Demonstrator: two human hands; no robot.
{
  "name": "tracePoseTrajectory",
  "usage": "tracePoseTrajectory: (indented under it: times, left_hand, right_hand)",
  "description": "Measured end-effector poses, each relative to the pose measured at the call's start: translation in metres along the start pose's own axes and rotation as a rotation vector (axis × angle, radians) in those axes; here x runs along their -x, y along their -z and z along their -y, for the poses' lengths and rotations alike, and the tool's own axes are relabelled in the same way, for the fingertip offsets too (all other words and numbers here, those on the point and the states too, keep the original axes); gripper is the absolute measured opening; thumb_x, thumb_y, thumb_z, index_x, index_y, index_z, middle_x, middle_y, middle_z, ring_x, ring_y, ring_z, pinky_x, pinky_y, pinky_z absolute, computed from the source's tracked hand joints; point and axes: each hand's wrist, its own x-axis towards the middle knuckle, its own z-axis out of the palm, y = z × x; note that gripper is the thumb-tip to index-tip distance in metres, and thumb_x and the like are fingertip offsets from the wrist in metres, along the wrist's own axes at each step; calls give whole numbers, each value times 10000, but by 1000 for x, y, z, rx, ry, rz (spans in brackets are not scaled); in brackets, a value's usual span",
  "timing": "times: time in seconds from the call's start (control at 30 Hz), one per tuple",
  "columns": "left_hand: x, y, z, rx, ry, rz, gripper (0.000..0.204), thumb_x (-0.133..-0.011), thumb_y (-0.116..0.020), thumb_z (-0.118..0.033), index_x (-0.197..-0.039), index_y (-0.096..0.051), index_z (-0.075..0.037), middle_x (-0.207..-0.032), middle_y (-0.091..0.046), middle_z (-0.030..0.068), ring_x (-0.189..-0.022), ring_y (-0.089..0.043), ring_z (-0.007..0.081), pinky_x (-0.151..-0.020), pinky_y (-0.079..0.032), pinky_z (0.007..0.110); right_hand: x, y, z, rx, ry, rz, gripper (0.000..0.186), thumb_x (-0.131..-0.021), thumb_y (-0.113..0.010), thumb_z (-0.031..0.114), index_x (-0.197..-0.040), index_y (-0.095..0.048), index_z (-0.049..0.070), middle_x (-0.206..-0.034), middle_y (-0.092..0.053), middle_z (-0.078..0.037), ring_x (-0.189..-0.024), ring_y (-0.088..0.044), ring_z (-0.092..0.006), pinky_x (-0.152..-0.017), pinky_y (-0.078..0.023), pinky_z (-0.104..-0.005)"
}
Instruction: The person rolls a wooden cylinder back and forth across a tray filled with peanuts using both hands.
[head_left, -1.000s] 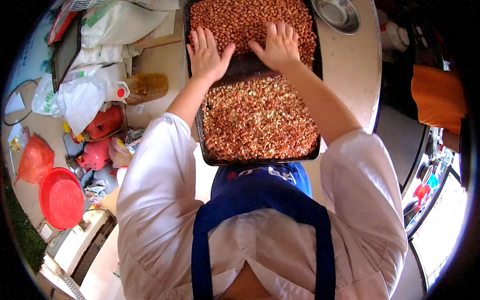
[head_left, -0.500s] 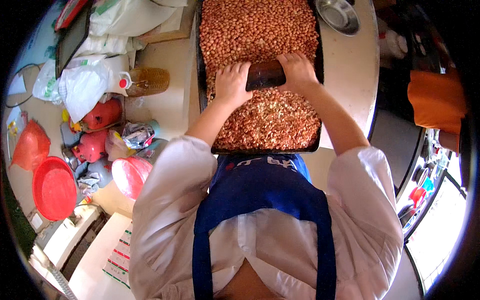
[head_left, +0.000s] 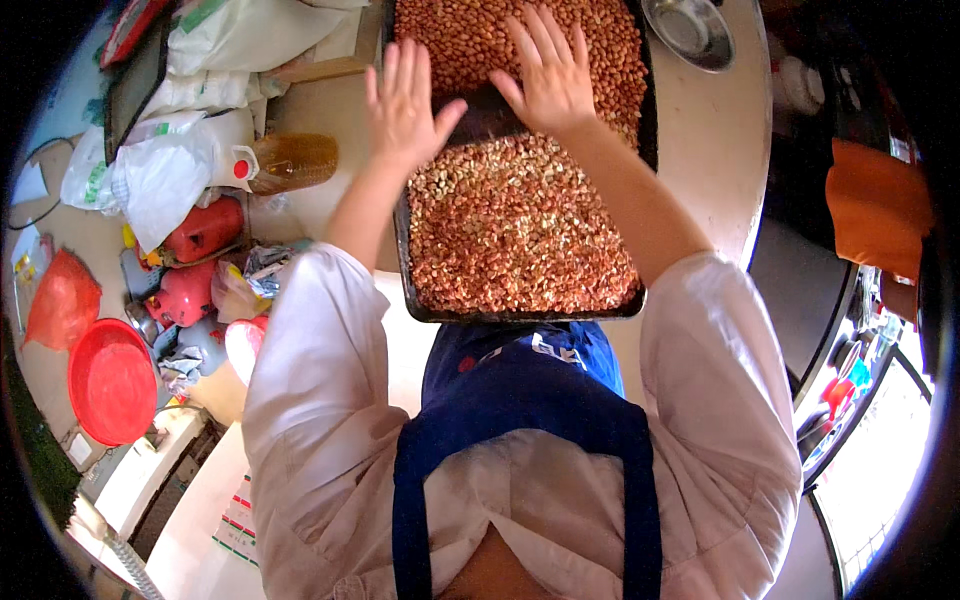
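A long dark-rimmed tray (head_left: 525, 316) holds whole reddish peanuts (head_left: 460, 35) in its far part and crushed peanut pieces (head_left: 515, 220) in its near part. A dark roller (head_left: 485, 114) lies crosswise between the two. Over the roller's left end is my left hand (head_left: 405, 110), fingers stretched out and apart, thumb toward the middle. My right hand (head_left: 550, 80) is spread open over its right end, fingertips reaching above the whole nuts. Neither hand is gripping; the roller's ends are hidden under them, so exact contact is hard to tell.
A steel bowl (head_left: 690, 30) sits at the upper right of the counter (head_left: 710, 150). To the left are white sacks (head_left: 230, 40), an oil jug (head_left: 295, 160), red containers (head_left: 200, 230) and a red basin (head_left: 112, 385). An orange object (head_left: 875, 205) hangs at the right.
Half a second ago my fingers curled over the roller nearer my body. Now both hands have moved away from me and opened flat, the roller also farther up, much like one second ago.
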Motion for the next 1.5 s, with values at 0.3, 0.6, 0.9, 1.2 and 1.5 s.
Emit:
tracePoseTrajectory:
  times: [0.3,0.6,0.9,1.2,1.5]
  left_hand:
    - [38,20,-36,22,-31,257,1091,-928,-358,-814,-1592,-258,47,-1682,-216,235,-1569,-169,395,-1228,-182,602]
    - [-13,-11,-4,92,109,100,919,-1034,-257,-667,-1615,-173,40,-1710,-113,207,-1592,-54,349,-1278,-69,518]
    - [80,19,-61,210,-84,171,895,-1014,-406,-633,-1552,-339,80,-1626,-322,278,-1522,-275,455,-1200,-258,599]
    - [-19,-10,-21,181,160,62,806,-1050,-383,-567,-1585,-298,30,-1682,-226,221,-1577,-140,382,-1258,-147,537]
    - [74,28,-78,159,-27,88,843,-763,-840,-403,-1473,-487,-118,-1390,-558,90,-1301,-516,283,-1110,-384,489]
  right_hand:
    - [55,32,19,51,-24,551,676,-1040,-400,567,-1537,-403,109,-1550,-429,-158,-1481,-360,-296,-1241,-233,-536]
    - [-6,7,-8,-44,7,307,680,-1016,-450,634,-1323,-554,36,-1335,-561,-173,-1261,-523,-327,-1070,-406,-497]
    - [108,35,4,-77,73,407,637,-976,-507,594,-1381,-520,102,-1405,-530,-171,-1334,-494,-330,-1101,-378,-541]
    - [-13,13,-10,35,-80,361,814,-967,-480,709,-1356,-504,-6,-1322,-536,-202,-1258,-517,-333,-1067,-433,-483]
    - [95,45,7,-112,81,416,915,-685,-903,442,-1433,-499,103,-1401,-579,-130,-1336,-530,-329,-1172,-360,-489]
